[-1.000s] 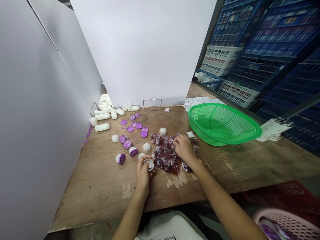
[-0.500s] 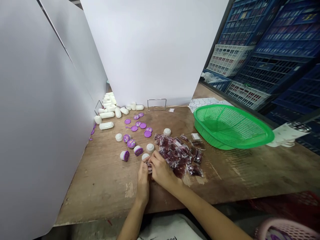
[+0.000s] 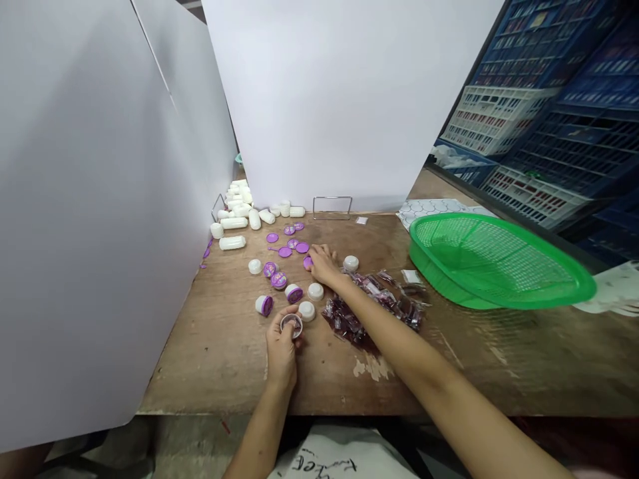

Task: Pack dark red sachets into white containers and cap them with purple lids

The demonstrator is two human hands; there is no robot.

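My left hand (image 3: 282, 346) grips a small white cup (image 3: 298, 332) near the front of the table, its mouth facing up. The thumb reaches into the cup, and something dark shows inside. Farther forward, my right hand (image 3: 323, 263) has its fingers curled at a purple lid (image 3: 308, 263) lying on the wood. Beside the cup stand upturned white cups (image 3: 306, 311). Cups with purple lids (image 3: 278, 280) lie to the left of my right hand. Below my right forearm spreads a pile of dark red sachets (image 3: 344, 322), partly covered by the arm.
A green basket (image 3: 499, 303) stands on the right of the table. Stacked white cups (image 3: 233, 243) lie at the back left. White panels (image 3: 349, 100) stand behind and to the left. Loose purple lids (image 3: 285, 252) lie mid-table. Crates (image 3: 492, 126) are stacked beyond the right side.
My right hand has left the cup and reached forward to a purple lid. My left hand keeps the cup, its thumb now inside. The view has shifted left.
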